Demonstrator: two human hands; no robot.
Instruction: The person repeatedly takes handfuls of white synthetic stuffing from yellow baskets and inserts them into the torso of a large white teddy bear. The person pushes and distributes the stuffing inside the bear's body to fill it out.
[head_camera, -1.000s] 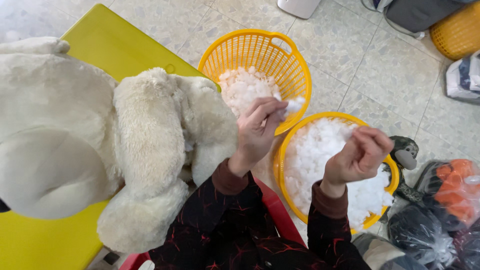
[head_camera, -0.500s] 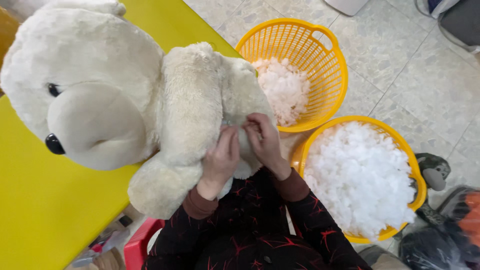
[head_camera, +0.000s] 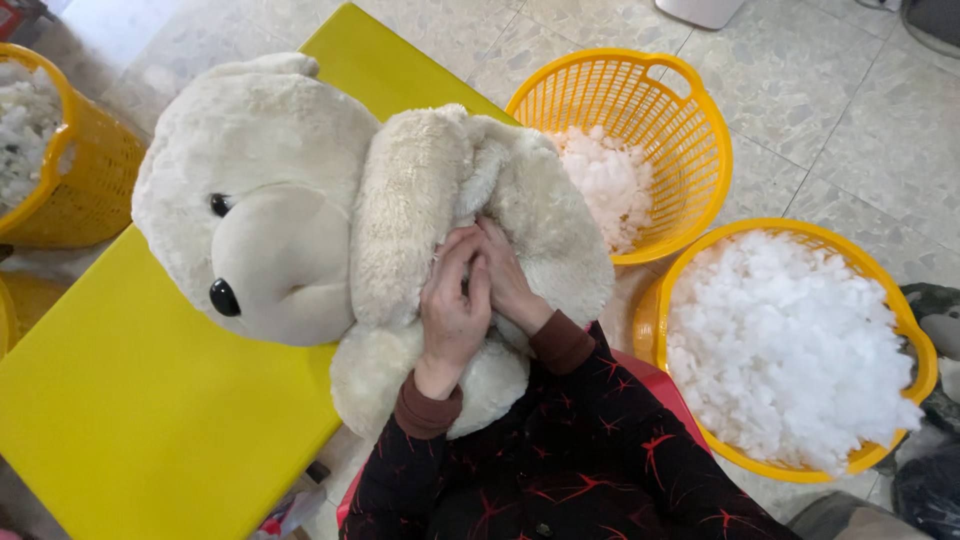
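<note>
Here, seen from the head camera looking down, a large cream plush bear (head_camera: 300, 230) lies across a yellow table (head_camera: 130, 420), its face turned left. The person's left hand (head_camera: 452, 310) and right hand (head_camera: 508, 280) press together against the bear's back, fingers curled into the fur, pinching it. To the right, on the tiled floor, stand two yellow baskets: the far basket (head_camera: 640, 110) and the near basket (head_camera: 800, 350), both holding white fluffy stuffing. A third yellow basket (head_camera: 70, 170) sits at the left edge.
</note>
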